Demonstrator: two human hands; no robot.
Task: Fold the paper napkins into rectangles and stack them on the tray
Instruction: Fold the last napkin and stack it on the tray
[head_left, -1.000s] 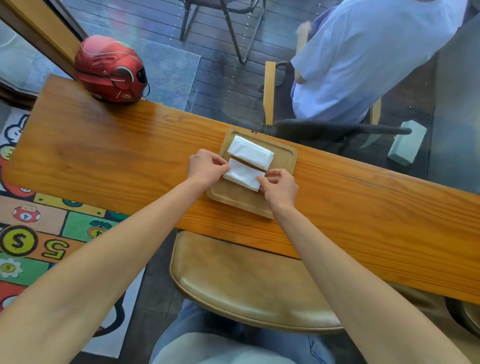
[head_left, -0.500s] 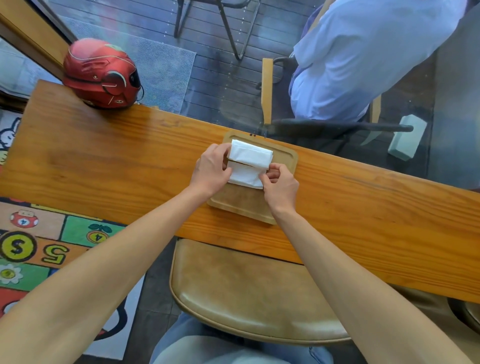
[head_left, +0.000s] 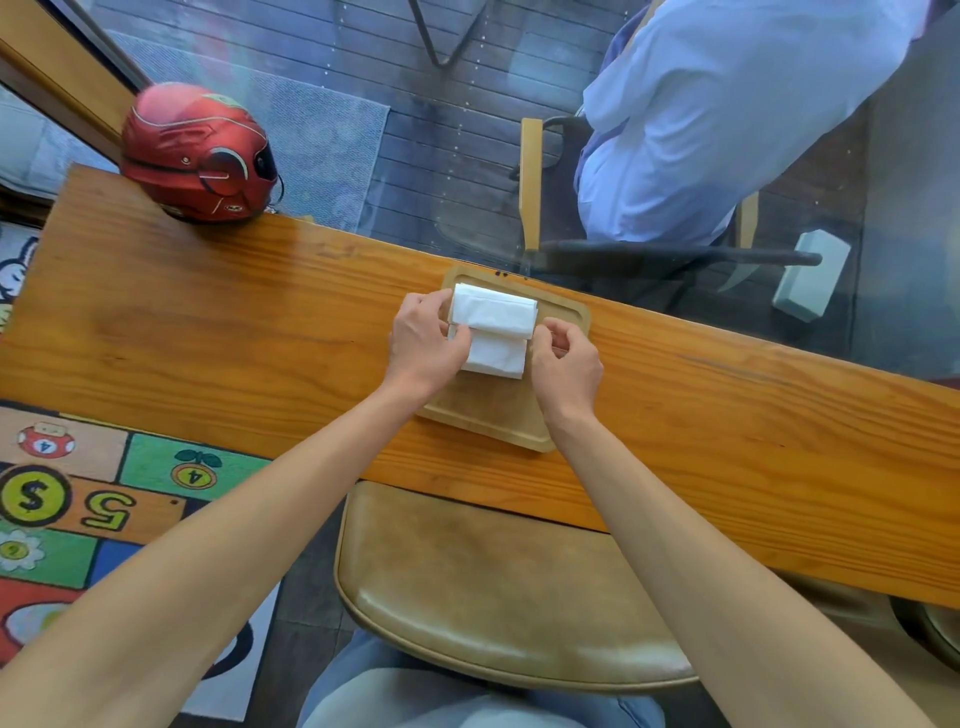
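Head view: napkins (head_left: 493, 330) now overlap; both hands (head_left: 423, 343) hold them.

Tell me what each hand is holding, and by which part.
Both hold the upper folded napkin over the tray: the left hand grips its left end, the right hand pinches its right end.

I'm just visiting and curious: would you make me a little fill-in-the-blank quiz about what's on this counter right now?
1. The folded white napkins lie on a wooden ____.
2. The helmet at the far left end of the counter is ____ in colour.
3. The left hand and right hand touch the ____ from opposite sides.
4. Below the counter's near edge stands a stool with a ____ seat.

Missing words: tray; red; napkins; tan
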